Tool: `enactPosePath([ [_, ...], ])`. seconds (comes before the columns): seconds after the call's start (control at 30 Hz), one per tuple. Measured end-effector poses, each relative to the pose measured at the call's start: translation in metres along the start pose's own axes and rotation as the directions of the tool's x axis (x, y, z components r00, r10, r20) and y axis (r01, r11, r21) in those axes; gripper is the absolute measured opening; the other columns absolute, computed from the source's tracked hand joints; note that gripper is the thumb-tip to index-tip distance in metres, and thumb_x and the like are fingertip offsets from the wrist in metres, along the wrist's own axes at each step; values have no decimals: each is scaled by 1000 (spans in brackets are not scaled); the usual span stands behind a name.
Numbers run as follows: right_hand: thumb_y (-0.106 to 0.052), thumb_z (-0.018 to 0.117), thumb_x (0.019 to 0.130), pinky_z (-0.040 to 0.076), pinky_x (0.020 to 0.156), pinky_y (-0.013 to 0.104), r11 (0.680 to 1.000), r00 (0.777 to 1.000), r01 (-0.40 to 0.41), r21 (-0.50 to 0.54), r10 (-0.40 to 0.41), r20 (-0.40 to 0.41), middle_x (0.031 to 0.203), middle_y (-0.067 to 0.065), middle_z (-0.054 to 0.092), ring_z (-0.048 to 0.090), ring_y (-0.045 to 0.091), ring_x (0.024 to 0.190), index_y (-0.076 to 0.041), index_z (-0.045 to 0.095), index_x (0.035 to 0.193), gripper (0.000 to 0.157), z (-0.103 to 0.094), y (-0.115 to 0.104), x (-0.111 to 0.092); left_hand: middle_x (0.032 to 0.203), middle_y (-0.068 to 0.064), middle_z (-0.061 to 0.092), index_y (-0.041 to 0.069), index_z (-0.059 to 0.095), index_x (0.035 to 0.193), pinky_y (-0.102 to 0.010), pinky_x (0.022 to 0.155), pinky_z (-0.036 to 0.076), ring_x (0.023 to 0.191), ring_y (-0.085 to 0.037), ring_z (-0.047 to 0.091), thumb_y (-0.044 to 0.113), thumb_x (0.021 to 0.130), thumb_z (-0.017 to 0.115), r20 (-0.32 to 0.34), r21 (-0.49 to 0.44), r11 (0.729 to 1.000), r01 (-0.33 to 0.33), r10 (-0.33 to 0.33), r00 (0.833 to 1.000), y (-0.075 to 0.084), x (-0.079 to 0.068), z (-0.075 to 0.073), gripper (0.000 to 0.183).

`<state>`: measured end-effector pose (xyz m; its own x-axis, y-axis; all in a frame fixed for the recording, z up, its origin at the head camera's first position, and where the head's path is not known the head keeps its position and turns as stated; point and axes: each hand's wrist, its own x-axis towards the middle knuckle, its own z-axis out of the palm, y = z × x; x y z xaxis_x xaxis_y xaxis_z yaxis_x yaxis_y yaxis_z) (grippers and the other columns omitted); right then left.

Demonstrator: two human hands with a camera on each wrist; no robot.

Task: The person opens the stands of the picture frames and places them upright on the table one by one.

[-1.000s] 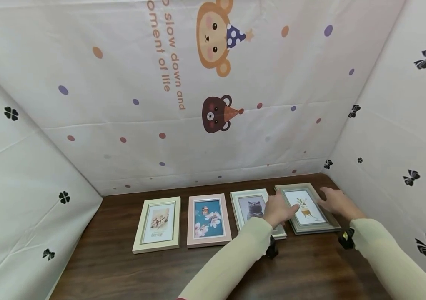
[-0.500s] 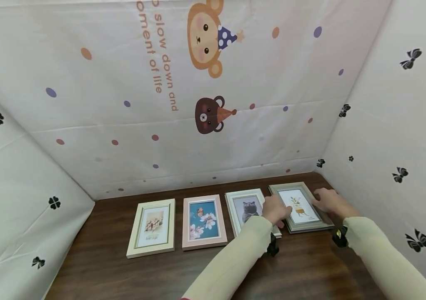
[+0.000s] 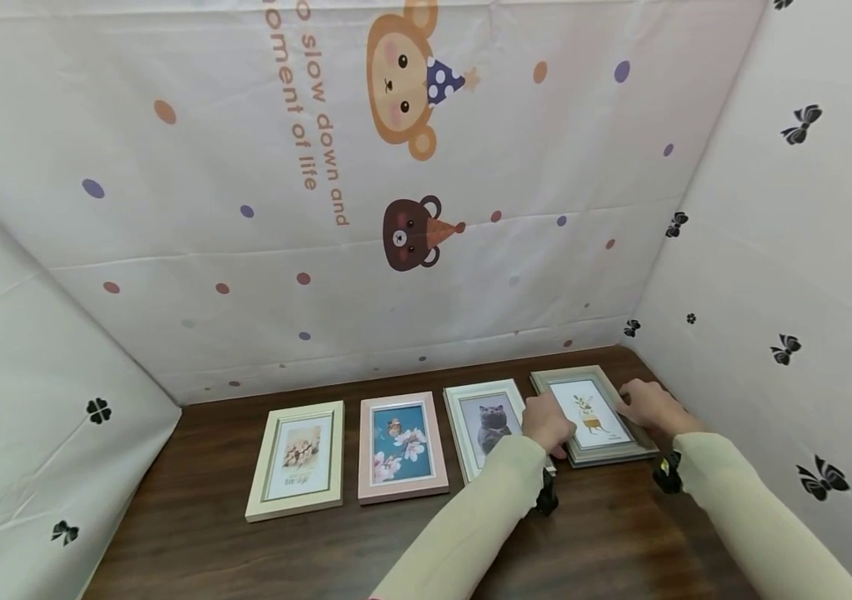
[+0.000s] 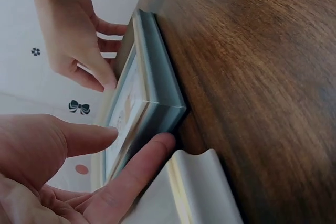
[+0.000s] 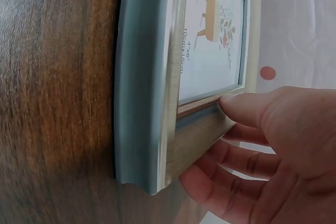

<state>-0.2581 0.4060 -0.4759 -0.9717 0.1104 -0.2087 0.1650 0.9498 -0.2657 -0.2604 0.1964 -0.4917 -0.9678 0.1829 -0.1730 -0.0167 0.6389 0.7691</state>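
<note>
The grey-green picture frame (image 3: 618,451) with a potted-plant print lies face up at the right end of a row. My left hand (image 3: 548,423) is at its left side; in the left wrist view one finger (image 4: 149,156) lies along the frame's side and the thumb (image 4: 92,139) reaches over its face. On the opposite side my right hand (image 3: 654,407) pinches the border, thumb (image 5: 244,106) on the inner rim and fingers at the outer edge. Partly behind the left hand and sleeve is the white picture frame (image 3: 463,433) with a grey cat print.
A pink picture frame (image 3: 405,489) with blossoms and a cream picture frame (image 3: 294,504) lie further left. They all rest on a dark wooden table (image 3: 246,558). A printed white back wall (image 3: 246,150) and side walls (image 3: 741,250) enclose it.
The view has shifted slightly, so everything appears further left. My left hand has dropped lower at the plant frame's left side. The picture frames keep their places relative to each other.
</note>
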Motion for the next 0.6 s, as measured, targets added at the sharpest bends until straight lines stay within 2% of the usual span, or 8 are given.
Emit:
enactPosePath([
  [0.1, -13, 63, 100, 55, 59, 37, 1000, 1000, -12, 13, 12, 0, 128, 41, 56, 65, 31, 83, 18, 54, 131, 45, 2, 1, 0, 56, -19, 58, 1, 66, 78, -30, 35, 48, 31, -21, 57, 2, 81, 80, -14, 0, 1000, 9, -9, 1000, 0, 0, 3, 14],
  [0.3, -11, 61, 102, 56, 53, 34, 999, 1000, -23, 42, 23, 8, 126, 42, 55, 66, 29, 76, 19, 51, 133, 45, 4, 2, 0, 49, -18, 55, -4, 69, 83, -30, 33, 47, 29, -21, 56, -2, 79, 80, -34, -11, 1000, 20, -20, 999, 0, -1, 4, 12],
  [0.6, -12, 60, 102, 56, 54, 35, 998, 999, -42, 45, 41, 23, 123, 41, 57, 66, 28, 74, 18, 51, 133, 44, 3, 1, 0, 53, -19, 56, -4, 69, 86, -30, 32, 47, 27, -21, 54, -6, 77, 79, -42, -80, 997, 1, -4, 999, -3, 0, 5, 13],
])
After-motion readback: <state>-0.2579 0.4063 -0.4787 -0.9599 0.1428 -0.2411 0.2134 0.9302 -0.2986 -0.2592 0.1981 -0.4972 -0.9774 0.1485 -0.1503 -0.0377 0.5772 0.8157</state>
